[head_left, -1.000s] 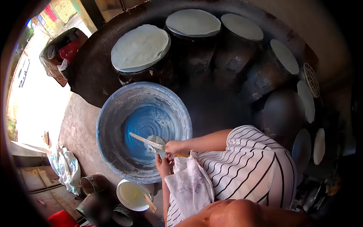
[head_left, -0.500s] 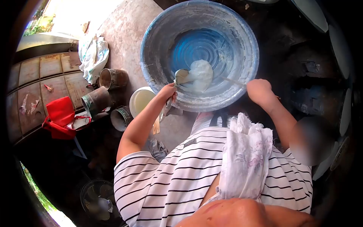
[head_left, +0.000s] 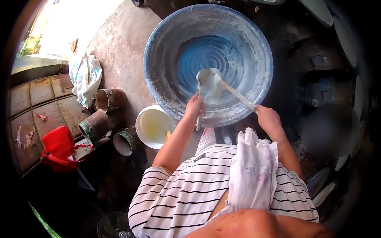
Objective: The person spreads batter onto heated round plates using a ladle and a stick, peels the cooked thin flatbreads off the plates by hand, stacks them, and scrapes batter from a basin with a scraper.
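My left hand [head_left: 194, 108] is closed around the handle of a ladle [head_left: 204, 76], whose round bowl is coated with pale paste. Closed on a pale flat stick [head_left: 240, 97], my right hand [head_left: 268, 121] is at the basin's near right rim. The stick's far end meets a lump of white paste [head_left: 214, 88] beside the ladle. Both tools reach into a large blue basin [head_left: 150, 65], its inner wall smeared with white residue. How much of the stick's tip is covered by paste cannot be made out.
Left of the basin stands a white bucket [head_left: 142, 127] with yellowish residue and a wooden piece inside. Several worn metal buckets [head_left: 109, 100] lie or stand farther left, near a red bag [head_left: 59, 144] and a white sack [head_left: 85, 77]. Round pale discs line the right edge.
The ladle and my left hand have moved right, toward the middle of the paste. My right hand has lowered, and the stick now slants more steeply, its tip meeting the paste near the ladle.
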Tool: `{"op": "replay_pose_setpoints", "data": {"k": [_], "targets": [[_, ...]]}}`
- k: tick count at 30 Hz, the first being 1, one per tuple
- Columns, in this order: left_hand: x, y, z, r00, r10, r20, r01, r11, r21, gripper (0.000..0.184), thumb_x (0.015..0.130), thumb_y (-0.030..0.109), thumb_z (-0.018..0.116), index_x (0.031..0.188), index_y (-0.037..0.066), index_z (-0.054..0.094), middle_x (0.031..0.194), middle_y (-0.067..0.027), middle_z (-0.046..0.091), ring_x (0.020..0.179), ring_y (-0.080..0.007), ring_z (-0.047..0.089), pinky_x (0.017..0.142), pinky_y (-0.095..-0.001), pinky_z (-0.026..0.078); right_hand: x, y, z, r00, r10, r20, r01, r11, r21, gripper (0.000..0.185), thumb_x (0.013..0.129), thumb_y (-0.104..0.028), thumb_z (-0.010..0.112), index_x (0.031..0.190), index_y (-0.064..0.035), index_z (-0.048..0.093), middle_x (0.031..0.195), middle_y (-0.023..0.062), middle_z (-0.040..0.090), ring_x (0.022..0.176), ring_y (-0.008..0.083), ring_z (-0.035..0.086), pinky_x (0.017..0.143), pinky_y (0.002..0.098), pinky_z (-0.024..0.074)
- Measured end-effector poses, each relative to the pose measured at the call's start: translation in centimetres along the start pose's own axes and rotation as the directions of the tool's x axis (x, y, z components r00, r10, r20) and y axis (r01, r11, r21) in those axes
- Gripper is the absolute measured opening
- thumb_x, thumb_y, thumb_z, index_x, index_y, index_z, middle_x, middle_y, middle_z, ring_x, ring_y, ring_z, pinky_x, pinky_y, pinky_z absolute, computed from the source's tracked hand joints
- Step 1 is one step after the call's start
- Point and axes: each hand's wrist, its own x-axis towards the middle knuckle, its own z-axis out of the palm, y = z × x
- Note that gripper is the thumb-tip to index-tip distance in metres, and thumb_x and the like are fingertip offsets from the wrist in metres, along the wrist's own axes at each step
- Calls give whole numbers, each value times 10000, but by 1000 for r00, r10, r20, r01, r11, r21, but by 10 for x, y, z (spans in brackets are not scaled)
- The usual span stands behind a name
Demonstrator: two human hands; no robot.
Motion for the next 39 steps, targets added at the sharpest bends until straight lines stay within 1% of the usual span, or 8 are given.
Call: {"op": "replay_pose_setpoints", "data": {"k": [3,9,13,15,20,29,37,39], "targets": [[47,-27,1,939,286,-193,-249,949,194,368,928,116,438,1290,182,420,615,12,381,409,-89,346,372,-252,336,15,10,21,997,49,-53,-47,998,40,211,882,-128,433,970,-37,602,876,226,649,866,411,624,741,501,491],[46,-50,46,961,-183,208,276,675,-684,183,950,202,454,802,97,433,547,27,360,385,-69,343,375,-216,317,12,10,54,984,-154,-90,176,912,371,208,862,-124,467,949,-11,618,742,208,620,626,321,633,631,413,491],[-8,-30,43,730,-106,675,665,338,-666,399,970,282,446,615,116,368,490,37,321,377,-54,328,360,-215,301,-30,37,16,978,-90,190,-84,662,745,252,915,-134,437,1063,-40,619,589,77,564,389,114,473,381,259,385],[-61,-20,42,563,80,822,732,413,-542,388,986,298,415,652,102,390,524,28,339,373,-54,329,349,-204,301,-59,50,-2,973,-165,162,-58,502,863,281,940,-127,448,1169,-21,572,561,-1,507,379,28,386,343,182,295],[-222,22,53,623,298,723,387,686,-616,364,1012,276,317,734,52,387,595,15,349,354,-46,342,295,-202,328,-119,54,-50,907,-412,-85,168,170,971,328,940,-94,463,1245,20,506,571,9,523,373,11,364,354,152,300],[-341,122,90,-11,504,863,202,847,-492,379,1012,261,308,708,39,350,502,33,329,286,-39,297,246,-184,290,-210,-6,-142,666,-378,-643,680,-48,732,358,931,-105,506,1274,-2,492,604,61,561,363,44,377,344,184,308],[-241,75,42,479,26,877,635,680,-366,355,1008,279,314,727,72,378,581,16,353,394,-67,372,347,-219,346,-174,18,-4,929,-292,-226,247,37,968,292,938,-137,483,1187,6,534,561,20,507,375,36,368,352,177,302],[-233,64,52,456,-63,888,628,730,-270,321,1010,263,309,771,66,394,594,18,350,403,-63,360,350,-209,334,-211,40,14,962,-188,-197,185,-79,980,259,935,-121,471,1149,5,545,570,18,505,380,30,362,347,174,294]]}}
